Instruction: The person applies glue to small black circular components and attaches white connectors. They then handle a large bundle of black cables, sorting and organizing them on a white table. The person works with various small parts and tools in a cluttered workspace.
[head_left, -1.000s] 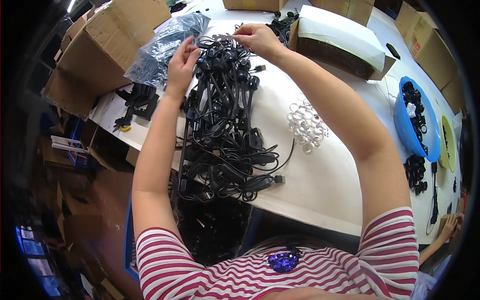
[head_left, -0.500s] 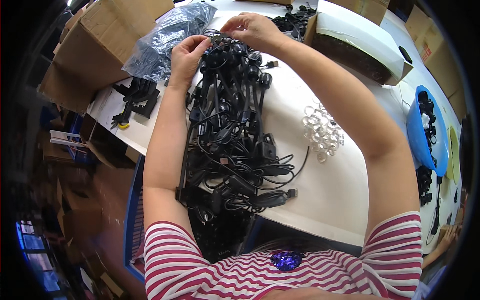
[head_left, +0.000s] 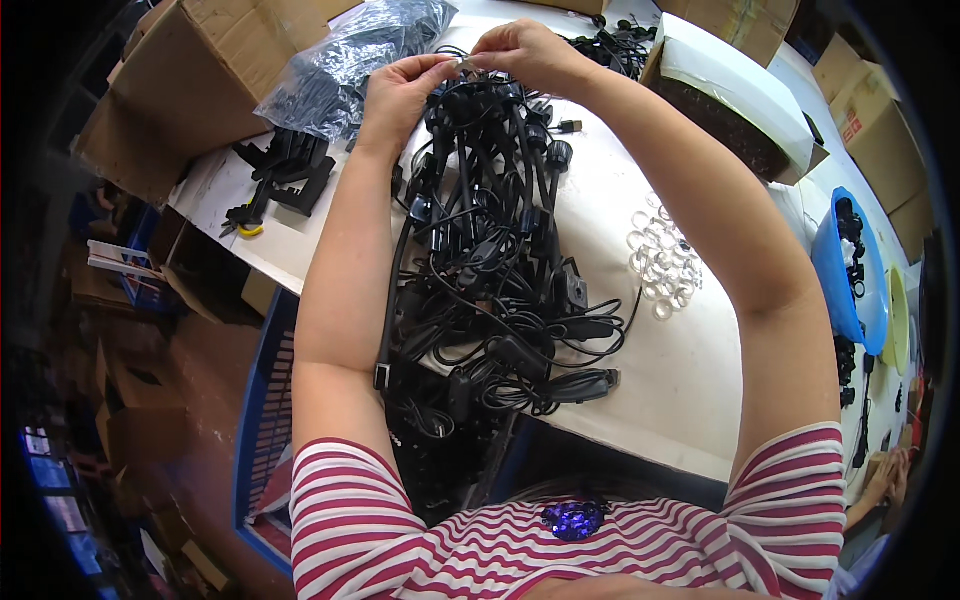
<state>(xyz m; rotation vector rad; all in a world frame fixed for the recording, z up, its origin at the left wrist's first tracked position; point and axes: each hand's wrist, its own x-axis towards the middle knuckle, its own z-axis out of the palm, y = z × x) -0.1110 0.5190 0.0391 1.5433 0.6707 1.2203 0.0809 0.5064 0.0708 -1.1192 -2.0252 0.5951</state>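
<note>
A long heap of black cabled devices [head_left: 470,200], with stalks, ribbed round ends, coiled cords and USB plugs, stretches across the white table toward me and hangs over its near edge. At the heap's far end my left hand [head_left: 398,98] pinches thumb against index finger. Close beside it, my right hand [head_left: 530,58] has its fingertips pressed together, almost meeting the left ones. A small pale bit shows between them, too small to name. Several clear rings [head_left: 663,262] lie loose to the right of the heap.
Left of my arm are black plastic parts [head_left: 295,180]. A clear plastic bag [head_left: 350,70] lies by a cardboard box [head_left: 215,85]. An open white carton [head_left: 745,80] stands far right, a blue basin [head_left: 832,275] nearer. A blue crate [head_left: 262,420] stands below. Another person's hands [head_left: 885,480] show at right.
Both hands have shifted slightly up and right in the picture and come closer together. The heap also sits a little farther right.
</note>
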